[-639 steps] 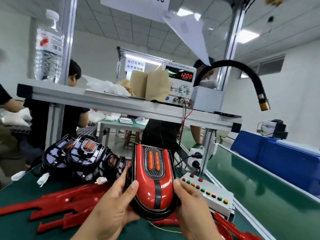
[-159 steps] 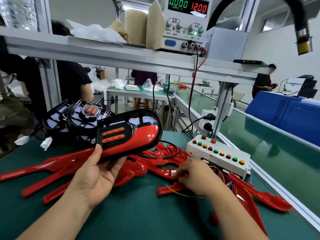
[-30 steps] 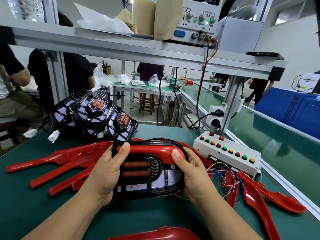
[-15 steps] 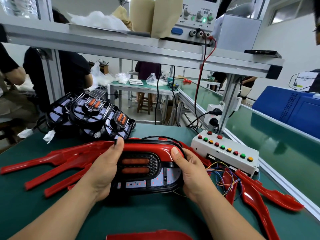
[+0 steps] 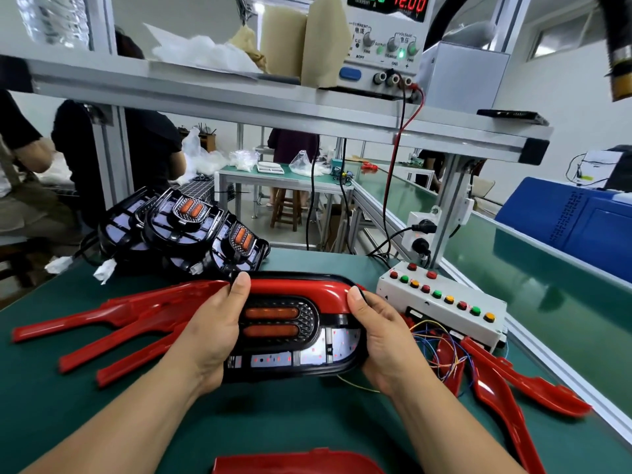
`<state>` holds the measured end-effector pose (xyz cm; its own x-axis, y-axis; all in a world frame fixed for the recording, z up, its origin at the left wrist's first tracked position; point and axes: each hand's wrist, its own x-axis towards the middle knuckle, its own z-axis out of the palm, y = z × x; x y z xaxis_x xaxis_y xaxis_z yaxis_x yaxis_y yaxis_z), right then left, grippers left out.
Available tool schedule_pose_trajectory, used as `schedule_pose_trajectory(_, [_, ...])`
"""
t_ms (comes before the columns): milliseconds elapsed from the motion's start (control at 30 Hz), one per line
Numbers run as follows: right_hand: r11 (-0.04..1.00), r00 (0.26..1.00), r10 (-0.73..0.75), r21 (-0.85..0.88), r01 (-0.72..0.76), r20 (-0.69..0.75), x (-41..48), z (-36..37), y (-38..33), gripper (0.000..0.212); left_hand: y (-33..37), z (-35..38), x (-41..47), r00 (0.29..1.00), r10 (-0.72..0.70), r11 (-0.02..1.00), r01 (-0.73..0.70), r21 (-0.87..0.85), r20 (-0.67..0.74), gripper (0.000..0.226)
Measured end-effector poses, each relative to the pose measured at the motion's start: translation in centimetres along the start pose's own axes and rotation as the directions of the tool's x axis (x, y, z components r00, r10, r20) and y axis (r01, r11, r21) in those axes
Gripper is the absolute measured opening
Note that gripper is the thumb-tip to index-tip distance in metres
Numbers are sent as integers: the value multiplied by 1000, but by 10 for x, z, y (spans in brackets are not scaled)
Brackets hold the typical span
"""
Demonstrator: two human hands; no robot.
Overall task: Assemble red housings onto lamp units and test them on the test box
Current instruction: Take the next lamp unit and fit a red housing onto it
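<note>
A black lamp unit (image 5: 290, 328) with two orange lenses lies sideways above the green table, a red housing (image 5: 301, 289) along its far edge only. My left hand (image 5: 212, 333) grips its left end, thumb on the red housing. My right hand (image 5: 379, 336) grips the right end, thumb on the housing's curved tip. The white test box (image 5: 441, 302) with red, green and yellow buttons sits to the right, coloured wires (image 5: 441, 343) trailing from its front.
Bare black lamp units (image 5: 184, 230) are stacked at the back left. Loose red housings (image 5: 113, 319) lie left, more red housings (image 5: 506, 388) right, one red housing (image 5: 294, 461) at the near edge. A power supply (image 5: 386, 35) stands on the overhead shelf. A conveyor (image 5: 547, 278) runs right.
Since five seconds ago my right hand left the wires by the test box and took the lamp's right end. Over the last second the lamp has stayed in both hands, barely moving.
</note>
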<state>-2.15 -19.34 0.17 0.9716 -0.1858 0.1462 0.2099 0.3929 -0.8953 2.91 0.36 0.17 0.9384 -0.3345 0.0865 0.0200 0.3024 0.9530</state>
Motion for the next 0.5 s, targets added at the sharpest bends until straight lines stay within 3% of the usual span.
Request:
schedule_pose_trajectory(133, [1000,999,17,12,-17,-32,2,-4,-7,25,4,-9,-5,988,-87,996,90,-21,124,64])
schedule_pose_trajectory(233, [998,997,35,-40,-38,-74,2,-1,-9,33,0,-7,-8,992,-89,996,88,11,87,40])
schedule_pose_trajectory(300, [992,996,67,-101,-72,-57,0,1,-11,52,0,-5,-7,994,-104,994,105,-30,45,35])
schedule_pose_trajectory(367, [947,996,80,-308,-88,-38,-6,5,-20,86,3,-5,-5,995,-103,992,101,-75,-16,33])
schedule_pose_trajectory(433, [814,998,-2,-579,-38,-68,-10,6,-34,112,6,-9,-2,992,-91,985,77,-157,-84,30])
schedule_pose_trajectory(467, [762,996,-70,-647,16,-58,-15,6,-47,107,7,-12,0,989,-92,973,64,-220,-118,28])
schedule_pose_trajectory(500, [704,991,-130,-702,104,17,-22,6,-61,89,8,-14,1,984,-103,956,57,-286,-147,26])
